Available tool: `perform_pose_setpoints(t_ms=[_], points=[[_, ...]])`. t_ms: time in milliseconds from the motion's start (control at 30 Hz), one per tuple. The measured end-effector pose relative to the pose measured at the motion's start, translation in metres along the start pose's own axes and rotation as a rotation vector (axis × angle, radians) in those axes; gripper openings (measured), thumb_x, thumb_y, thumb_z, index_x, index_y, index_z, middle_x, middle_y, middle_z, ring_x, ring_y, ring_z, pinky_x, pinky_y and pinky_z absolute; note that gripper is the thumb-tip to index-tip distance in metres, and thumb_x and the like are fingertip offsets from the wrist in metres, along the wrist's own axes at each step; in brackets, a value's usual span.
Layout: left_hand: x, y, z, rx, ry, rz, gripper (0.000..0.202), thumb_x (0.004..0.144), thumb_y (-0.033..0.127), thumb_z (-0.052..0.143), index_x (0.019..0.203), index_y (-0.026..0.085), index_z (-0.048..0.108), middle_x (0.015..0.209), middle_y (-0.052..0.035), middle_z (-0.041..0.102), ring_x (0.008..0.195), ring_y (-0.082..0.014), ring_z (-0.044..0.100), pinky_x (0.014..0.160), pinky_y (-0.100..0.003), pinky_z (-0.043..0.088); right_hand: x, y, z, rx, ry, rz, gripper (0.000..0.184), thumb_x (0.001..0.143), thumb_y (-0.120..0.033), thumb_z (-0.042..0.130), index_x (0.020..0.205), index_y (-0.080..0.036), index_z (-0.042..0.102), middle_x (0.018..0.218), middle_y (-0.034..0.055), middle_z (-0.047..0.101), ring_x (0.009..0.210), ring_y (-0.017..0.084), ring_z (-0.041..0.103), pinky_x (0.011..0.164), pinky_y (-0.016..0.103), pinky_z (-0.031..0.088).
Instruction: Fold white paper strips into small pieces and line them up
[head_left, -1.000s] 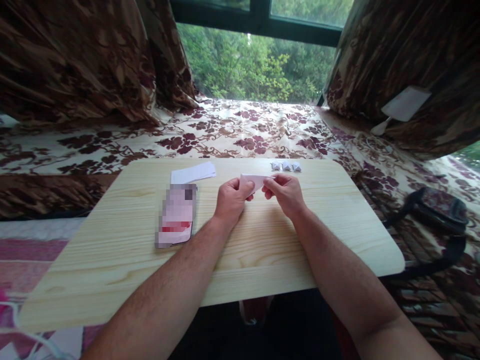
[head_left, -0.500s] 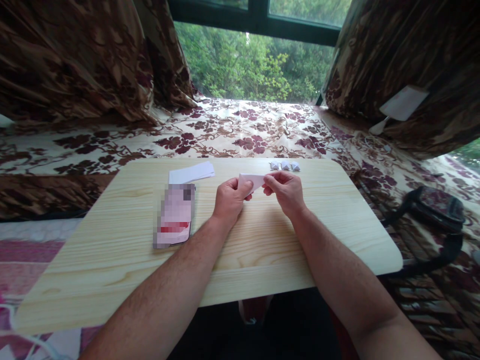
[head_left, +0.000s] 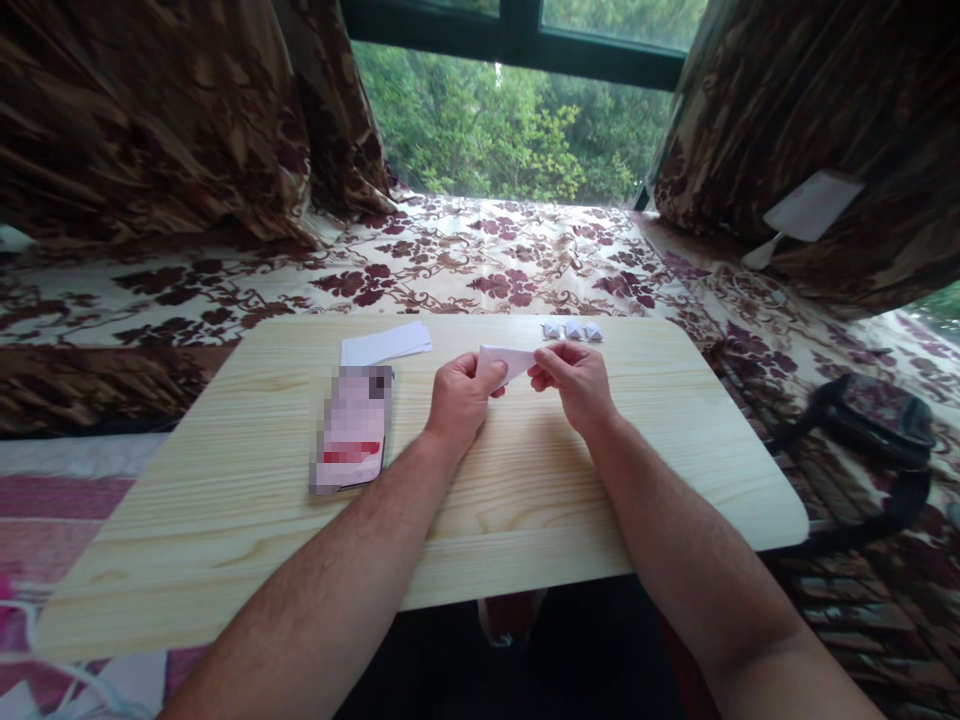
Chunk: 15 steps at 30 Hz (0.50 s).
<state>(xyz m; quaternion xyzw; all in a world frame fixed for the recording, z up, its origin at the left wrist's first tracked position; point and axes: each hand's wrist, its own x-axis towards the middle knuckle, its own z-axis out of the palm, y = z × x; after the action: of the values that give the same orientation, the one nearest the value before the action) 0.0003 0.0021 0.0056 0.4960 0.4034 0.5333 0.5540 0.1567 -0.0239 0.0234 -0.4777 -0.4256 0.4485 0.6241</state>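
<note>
A small folded piece of white paper (head_left: 510, 360) is held up above the middle of the table, tapering toward the right. My left hand (head_left: 461, 395) pinches its wide left end, with the thumb lying on the front face. At the narrow right end, the thumb and fingertips of my right hand (head_left: 574, 375) are closed on the paper. Just beyond my right hand, three small folded white paper pieces (head_left: 573, 331) stand in a row near the far edge. To the left of my left hand lies a stack of white paper strips (head_left: 384, 344).
A phone (head_left: 352, 425), partly blurred out, lies on the left of the pale wooden table (head_left: 525, 500). Behind the table is a ledge with flowered cloth (head_left: 495, 250), below a window. A white lamp (head_left: 814, 205) stands at the right, and a black chair arm (head_left: 885, 500) is beside the table.
My right hand has shifted very slightly to the right along the paper, and a little more of its narrow end shows. My left hand keeps its hold. The view has moved slightly.
</note>
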Motion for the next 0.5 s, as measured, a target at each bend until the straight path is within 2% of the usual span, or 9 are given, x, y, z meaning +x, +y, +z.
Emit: perform_pose_setpoints(t_ms=[233,400,500], points=[[0.002,-0.001,-0.002,-0.012,0.01,-0.004,0.026,0.071,0.037,0.076,0.077,0.012,0.07,0.062,-0.0006,0.061,0.054,-0.0104,0.051,0.054,-0.024,0.04,0.005,0.002,-0.006,0.058,-0.009,0.021,0.025,0.075,-0.04,0.077,0.073,-0.016,0.07,0.06,0.0021,0.069,0.046,0.011,0.057,0.046,0.023,0.045],[0.004,-0.002,-0.003,-0.053,0.022,-0.017,0.023,0.071,0.035,0.075,0.075,0.013,0.068,0.061,0.0001,0.06,0.054,-0.01,0.05,0.054,-0.024,0.039,0.01,0.003,-0.011,0.045,0.065,0.038,0.039,0.079,-0.055,0.07,0.075,-0.015,0.071,0.061,0.004,0.068,0.047,0.011,0.057,0.045,0.024,0.045],[0.003,-0.002,-0.002,-0.052,0.014,-0.02,0.024,0.07,0.035,0.075,0.076,0.013,0.069,0.062,0.0,0.061,0.054,-0.0099,0.05,0.054,-0.024,0.04,0.008,0.002,-0.01,0.021,0.01,0.051,0.037,0.075,-0.053,0.074,0.079,-0.017,0.071,0.065,0.0035,0.07,0.05,0.012,0.059,0.048,0.024,0.048]])
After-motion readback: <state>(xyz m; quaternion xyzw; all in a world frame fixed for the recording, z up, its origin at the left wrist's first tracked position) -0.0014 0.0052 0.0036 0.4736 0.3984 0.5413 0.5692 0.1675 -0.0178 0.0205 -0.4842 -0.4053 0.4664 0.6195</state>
